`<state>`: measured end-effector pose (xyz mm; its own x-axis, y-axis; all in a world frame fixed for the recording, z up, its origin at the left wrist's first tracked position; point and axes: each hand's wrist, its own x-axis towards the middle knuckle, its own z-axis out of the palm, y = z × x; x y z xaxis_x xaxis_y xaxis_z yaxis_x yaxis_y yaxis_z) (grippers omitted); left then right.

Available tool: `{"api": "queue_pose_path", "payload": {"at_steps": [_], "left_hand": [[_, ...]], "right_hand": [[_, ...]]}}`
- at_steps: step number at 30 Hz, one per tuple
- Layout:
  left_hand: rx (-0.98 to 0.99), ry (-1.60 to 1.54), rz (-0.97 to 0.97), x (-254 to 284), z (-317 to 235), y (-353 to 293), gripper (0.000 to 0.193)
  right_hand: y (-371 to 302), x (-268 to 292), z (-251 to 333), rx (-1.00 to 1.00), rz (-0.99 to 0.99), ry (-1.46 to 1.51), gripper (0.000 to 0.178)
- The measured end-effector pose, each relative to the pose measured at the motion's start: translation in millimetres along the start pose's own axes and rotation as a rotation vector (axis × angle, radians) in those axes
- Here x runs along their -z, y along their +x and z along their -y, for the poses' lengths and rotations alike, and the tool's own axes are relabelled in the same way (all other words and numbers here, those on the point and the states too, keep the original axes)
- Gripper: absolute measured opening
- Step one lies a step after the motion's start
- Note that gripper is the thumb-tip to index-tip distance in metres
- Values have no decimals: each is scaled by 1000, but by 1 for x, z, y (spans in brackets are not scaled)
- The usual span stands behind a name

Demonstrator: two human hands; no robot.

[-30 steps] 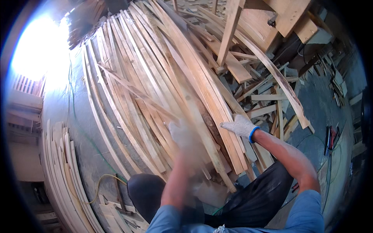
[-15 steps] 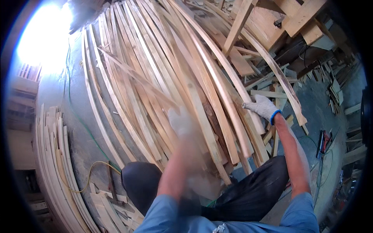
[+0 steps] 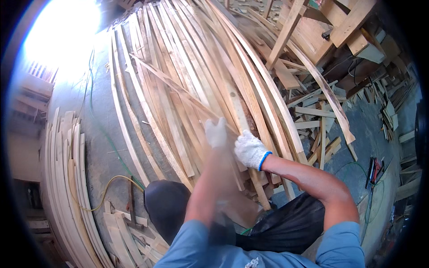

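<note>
In a white knit glove with a blue cuff, my right hand [image 3: 250, 150] is closed at the near end of a thin wooden strip [image 3: 178, 89]. This strip lies slantwise over a wide spread of long wooden strips [image 3: 172, 145]. My left hand [image 3: 216, 133], also white-gloved, is at the same strip just left of the right hand. Motion smears its fingers and forearm, so its grip is unclear. Beneath the right hand runs a wider board with a dark knot [image 3: 233, 94]. My knees, in dark trousers, are at either side of the strips' near ends.
Another stack of long strips [image 3: 67, 178] lies at the left. A green hose [image 3: 105, 136] and a yellow hose [image 3: 109, 185] cross the grey floor. Offcuts [image 3: 129, 243] lie by my left knee. Wooden frame legs [image 3: 286, 35] and a red-and-black tool [image 3: 374, 172] are at the right.
My right hand has left a long strip at the right and come across to the slanting strip beside my left hand. The left hand has shifted slightly up and right. The view has shifted a little.
</note>
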<state>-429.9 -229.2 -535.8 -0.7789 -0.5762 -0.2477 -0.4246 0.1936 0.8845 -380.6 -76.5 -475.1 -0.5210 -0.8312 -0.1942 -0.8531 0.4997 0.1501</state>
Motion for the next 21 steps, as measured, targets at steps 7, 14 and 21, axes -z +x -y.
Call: {"api": "queue_pose_path", "payload": {"at_steps": [7,14,21], "left_hand": [[80,-422,36,2,21,11,33],[204,-661,14,19,31,7,28],[450,-512,-112,60,-9,-25,27]], "right_hand": [[-86,1,-69,-191,102,-245,20],[-39,41,-35,-410,132,21,20],[2,-33,19,-799,-44,555,42]]}}
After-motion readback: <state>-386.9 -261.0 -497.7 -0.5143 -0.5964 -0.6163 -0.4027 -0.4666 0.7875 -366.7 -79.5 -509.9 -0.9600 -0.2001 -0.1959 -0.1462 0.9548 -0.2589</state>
